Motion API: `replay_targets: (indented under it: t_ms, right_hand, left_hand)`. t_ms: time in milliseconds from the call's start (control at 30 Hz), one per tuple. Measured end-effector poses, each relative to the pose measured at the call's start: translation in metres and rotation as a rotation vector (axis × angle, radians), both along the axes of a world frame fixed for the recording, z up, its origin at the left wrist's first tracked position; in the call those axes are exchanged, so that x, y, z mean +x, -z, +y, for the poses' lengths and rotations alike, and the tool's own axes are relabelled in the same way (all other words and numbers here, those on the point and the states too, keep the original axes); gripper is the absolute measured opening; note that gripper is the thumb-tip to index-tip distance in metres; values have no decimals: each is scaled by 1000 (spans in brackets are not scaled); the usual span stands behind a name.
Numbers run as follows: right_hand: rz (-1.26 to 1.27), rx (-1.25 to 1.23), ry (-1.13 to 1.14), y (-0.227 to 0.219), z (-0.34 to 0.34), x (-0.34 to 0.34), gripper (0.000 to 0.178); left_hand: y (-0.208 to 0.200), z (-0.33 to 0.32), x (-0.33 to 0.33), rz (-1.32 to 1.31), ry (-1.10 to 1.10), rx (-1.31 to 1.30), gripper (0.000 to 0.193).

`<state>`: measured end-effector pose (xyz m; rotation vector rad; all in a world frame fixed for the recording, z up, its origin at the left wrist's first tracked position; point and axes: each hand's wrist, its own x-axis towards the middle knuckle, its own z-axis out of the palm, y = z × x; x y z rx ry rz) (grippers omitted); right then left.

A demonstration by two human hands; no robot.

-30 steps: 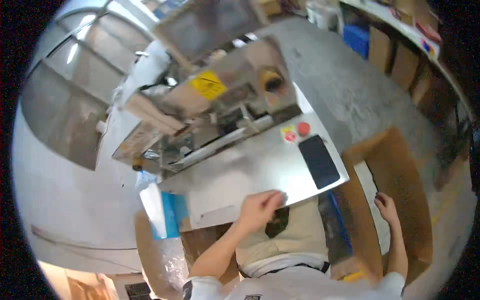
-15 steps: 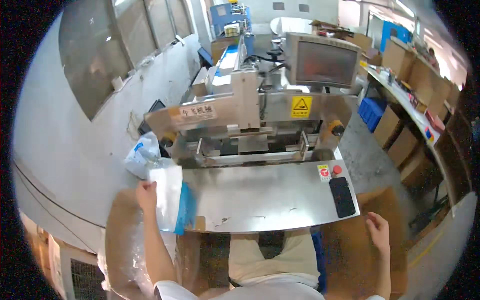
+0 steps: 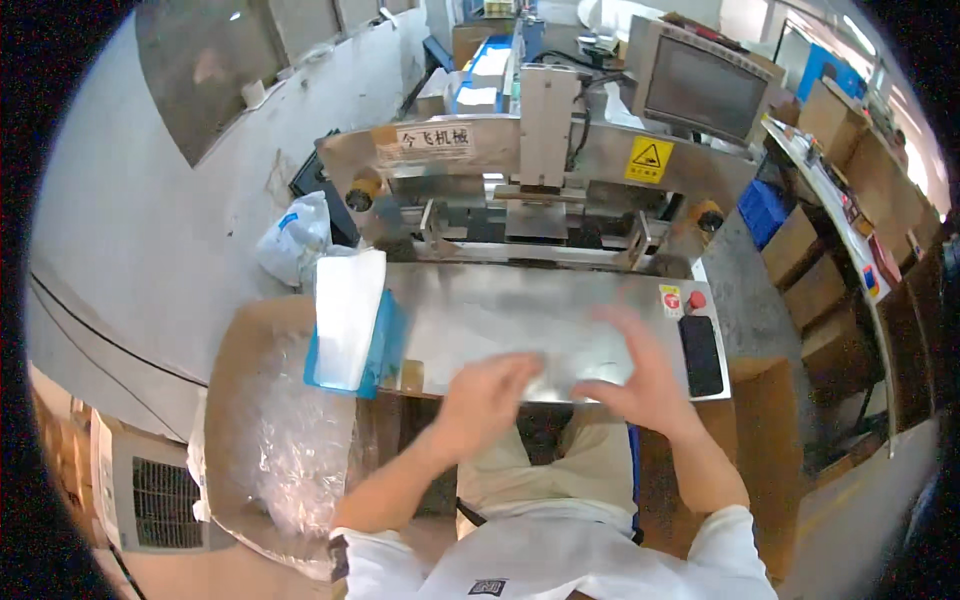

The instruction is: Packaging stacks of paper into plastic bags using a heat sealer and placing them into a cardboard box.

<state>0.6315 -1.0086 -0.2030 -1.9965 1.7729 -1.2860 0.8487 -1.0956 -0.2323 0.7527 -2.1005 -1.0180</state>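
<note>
Over the front edge of a bare steel worktop [image 3: 470, 315], my left hand [image 3: 480, 400] has its fingers pressed together. Whether anything thin or clear is in that pinch, I cannot make out. My right hand [image 3: 645, 385] is beside it over the same worktop, thumb and fingers spread wide, a little blurred. A stack of white sheets [image 3: 347, 315] stands in a blue holder [image 3: 390, 335] at the worktop's left end. Behind the worktop rises a machine with a vertical press head [image 3: 547, 130] and a steel crossbar [image 3: 490, 140].
A carton [image 3: 240, 370] of crumpled clear plastic [image 3: 300, 450] sits at my left. Another open carton [image 3: 765, 400] is at my right. A black phone [image 3: 701, 355] and a red button [image 3: 696, 299] are on the worktop's right end. A monitor [image 3: 708, 85] stands behind the machine.
My left hand has left the white sheets and come to the middle. My right hand has moved in from the right over the worktop. The view has shifted too.
</note>
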Motion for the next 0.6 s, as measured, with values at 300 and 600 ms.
replay_targets:
  t_ms: [300,600]
  right_hand:
    - [78,-187,-67,38,11,-12,13]
    - [26,-171,-40,66,16,-23,12]
  left_hand:
    - [33,41,-22,25,-72,748,28]
    - [93,26,-29,154,-112,801,23]
